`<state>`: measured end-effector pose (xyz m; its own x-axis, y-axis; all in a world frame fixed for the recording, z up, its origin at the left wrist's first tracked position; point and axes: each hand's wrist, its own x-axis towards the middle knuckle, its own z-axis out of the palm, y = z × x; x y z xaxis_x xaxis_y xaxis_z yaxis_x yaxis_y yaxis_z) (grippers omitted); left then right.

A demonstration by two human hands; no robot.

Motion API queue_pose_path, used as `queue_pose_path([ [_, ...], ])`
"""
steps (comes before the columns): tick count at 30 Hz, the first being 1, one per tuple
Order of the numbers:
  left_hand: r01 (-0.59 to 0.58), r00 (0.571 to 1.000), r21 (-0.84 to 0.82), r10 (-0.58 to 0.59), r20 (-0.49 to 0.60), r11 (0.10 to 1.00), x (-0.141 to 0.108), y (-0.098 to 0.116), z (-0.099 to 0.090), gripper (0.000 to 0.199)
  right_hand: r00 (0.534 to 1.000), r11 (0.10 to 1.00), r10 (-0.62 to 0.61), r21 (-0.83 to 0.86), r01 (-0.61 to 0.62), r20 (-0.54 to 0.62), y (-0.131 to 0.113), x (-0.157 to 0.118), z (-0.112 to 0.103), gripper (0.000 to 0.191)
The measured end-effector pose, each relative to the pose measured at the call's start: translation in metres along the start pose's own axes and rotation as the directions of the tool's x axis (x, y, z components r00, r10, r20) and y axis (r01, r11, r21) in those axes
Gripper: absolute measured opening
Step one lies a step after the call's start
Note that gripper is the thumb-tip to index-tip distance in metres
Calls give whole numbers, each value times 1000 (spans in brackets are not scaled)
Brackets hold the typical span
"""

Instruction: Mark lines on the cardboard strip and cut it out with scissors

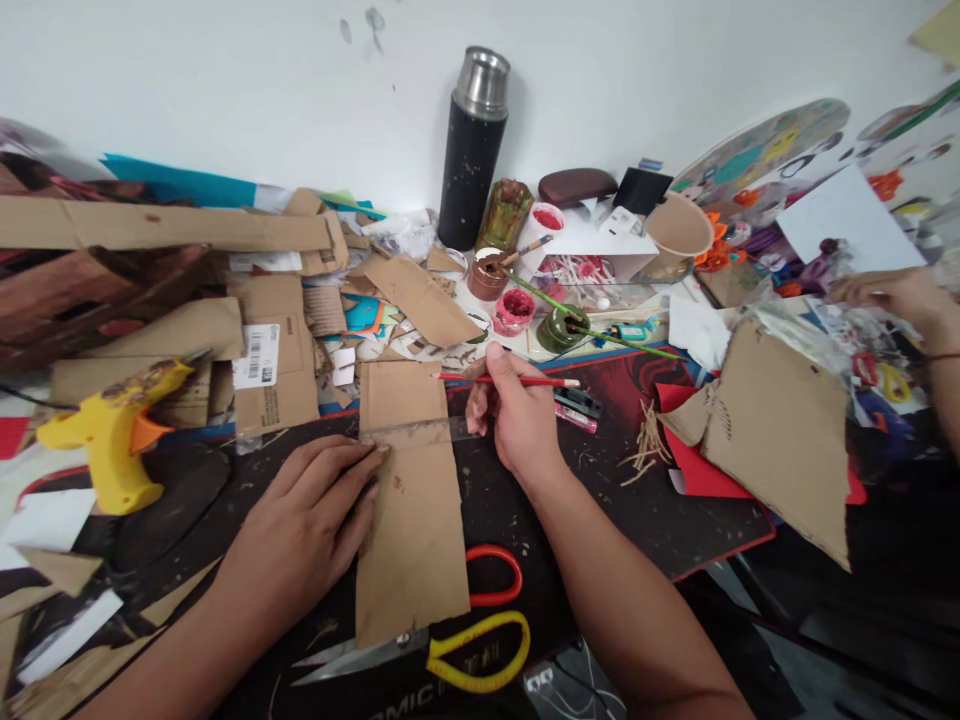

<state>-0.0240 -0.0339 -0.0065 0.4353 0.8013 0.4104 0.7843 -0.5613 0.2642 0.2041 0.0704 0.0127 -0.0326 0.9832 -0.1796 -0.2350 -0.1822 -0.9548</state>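
Observation:
A long cardboard strip (412,540) lies on the dark mat in front of me. Across its upper part rests a clear ruler (420,431). My left hand (311,510) lies flat at the strip's left edge, its fingertips on the ruler's left end. My right hand (517,410) is closed around a red pencil (536,380), thumb up, beside the ruler's right end. The pencil's tip points left over the cardboard. Scissors with one red and one yellow handle (480,652) lie at the strip's lower end, partly under it.
A yellow glue gun (120,440) lies at the left. Paint jars (514,312), a black thermos (472,150) and cardboard scraps (420,300) line the back. Another person's hand (892,300) is at the far right, beyond a cardboard piece (787,430) on red paper.

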Motion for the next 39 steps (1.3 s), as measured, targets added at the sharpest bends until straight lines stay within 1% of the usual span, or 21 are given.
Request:
queue_pose_path([
  [11,9,1000,1,-9,8,1000,-2,0,1,27,1000,1000,16,4,-16,23,-1,-2,3,52],
  [19,17,1000,2,-17,-17,1000,-3,-1,5,28,999,1000,16,-23,-16,31,2,-2,0,55],
  [22,25,999,-10,-26,-41,1000,-4,-1,7,29,999,999,18,-45,-17,33,3,-2,0,53],
  [26,10,998,-6,-10,-63,1000,-3,-1,9,30,998,994,22,-111,-15,54,2,-3,2,59],
  [32,-52,995,63,57,-81,997,-1,0,10,30,996,973,-5,-228,24,84,2,-5,5,60],
  [36,-61,995,64,66,-79,996,-2,0,11,29,995,968,-30,-245,52,92,3,-5,4,59],
  [39,-75,994,47,78,-80,996,-3,-1,11,27,991,961,-68,-258,95,111,7,-5,3,59],
])
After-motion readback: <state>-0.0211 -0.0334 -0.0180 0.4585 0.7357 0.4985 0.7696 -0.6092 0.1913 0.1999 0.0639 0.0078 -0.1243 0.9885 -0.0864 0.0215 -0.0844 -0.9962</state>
